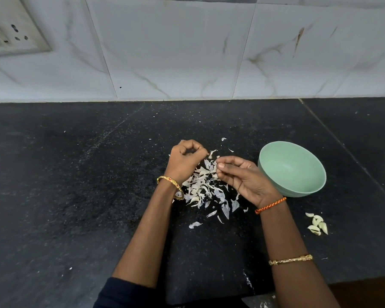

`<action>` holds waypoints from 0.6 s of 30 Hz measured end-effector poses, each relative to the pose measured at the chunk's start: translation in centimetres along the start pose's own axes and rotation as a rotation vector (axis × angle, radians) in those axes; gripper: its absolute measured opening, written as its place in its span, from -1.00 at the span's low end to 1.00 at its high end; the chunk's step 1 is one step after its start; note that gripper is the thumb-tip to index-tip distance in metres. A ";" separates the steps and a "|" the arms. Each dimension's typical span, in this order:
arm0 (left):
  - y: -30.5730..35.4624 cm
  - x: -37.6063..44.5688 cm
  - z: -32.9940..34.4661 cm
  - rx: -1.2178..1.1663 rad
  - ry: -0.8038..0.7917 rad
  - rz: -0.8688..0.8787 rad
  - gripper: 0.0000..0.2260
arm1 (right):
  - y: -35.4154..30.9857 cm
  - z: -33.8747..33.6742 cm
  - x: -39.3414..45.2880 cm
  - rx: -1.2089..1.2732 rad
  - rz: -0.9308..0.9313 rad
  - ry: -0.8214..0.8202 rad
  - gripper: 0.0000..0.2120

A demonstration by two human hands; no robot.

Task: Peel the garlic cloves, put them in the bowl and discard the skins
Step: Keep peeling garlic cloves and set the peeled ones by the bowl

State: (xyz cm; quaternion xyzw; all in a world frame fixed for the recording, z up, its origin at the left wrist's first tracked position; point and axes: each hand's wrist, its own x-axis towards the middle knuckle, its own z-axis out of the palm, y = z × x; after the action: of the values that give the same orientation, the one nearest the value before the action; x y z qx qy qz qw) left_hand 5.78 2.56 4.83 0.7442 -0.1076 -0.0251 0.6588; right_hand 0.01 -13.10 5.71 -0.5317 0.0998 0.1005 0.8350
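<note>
My left hand (187,158) is curled into a fist above the black counter. A pale garlic clove tip with loose skin (211,153) pokes out at its fingertips, and the rest of the clove is hidden. My right hand (240,177) is just to its right, thumb and forefinger pinched together on a thin sliver of skin. A heap of garlic skins (203,188) lies under and between both hands. The green bowl (296,172) stands right of my right hand and looks empty. Several garlic cloves (317,224) lie on the counter at the near right.
The black stone counter (76,185) runs back to a tiled wall (187,52) with a socket plate (13,30) at the upper left. Stray skin flakes (195,224) are scattered around the heap. The counter's front edge (353,280) is at the lower right.
</note>
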 end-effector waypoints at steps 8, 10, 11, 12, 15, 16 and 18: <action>0.7 -0.2 0.7 -0.022 -0.102 0.013 -0.91 | 0.2 0.5 0.5 0.050 0.012 -0.080 -0.59; 0.6 -0.2 0.6 -0.013 -0.106 0.000 -0.88 | 0.1 0.4 0.4 0.011 -0.026 -0.101 -0.57; 0.6 -0.2 0.5 0.006 -0.102 0.002 -0.89 | -0.1 0.5 0.3 -0.019 -0.043 -0.081 -0.60; 0.6 -0.2 0.4 0.022 -0.101 0.008 -0.92 | -0.1 0.6 0.3 -0.050 -0.058 -0.047 -0.66; 0.4 0.0 0.3 0.043 -0.105 0.030 -0.81 | -0.1 0.6 0.3 -0.089 -0.083 0.038 -0.82; 0.5 0.0 0.4 0.034 -0.093 0.037 -0.77 | -0.1 0.6 0.4 -0.081 -0.082 0.051 -0.84; 0.6 0.0 0.4 -0.035 -0.030 0.031 -0.73 | -0.1 0.5 0.3 -0.074 -0.075 0.071 -0.85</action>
State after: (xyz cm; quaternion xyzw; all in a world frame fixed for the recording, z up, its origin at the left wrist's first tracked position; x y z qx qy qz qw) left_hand 5.63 2.11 5.42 0.7302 -0.1284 -0.0278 0.6704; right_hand 0.38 -12.67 5.88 -0.5689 0.1055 0.0536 0.8139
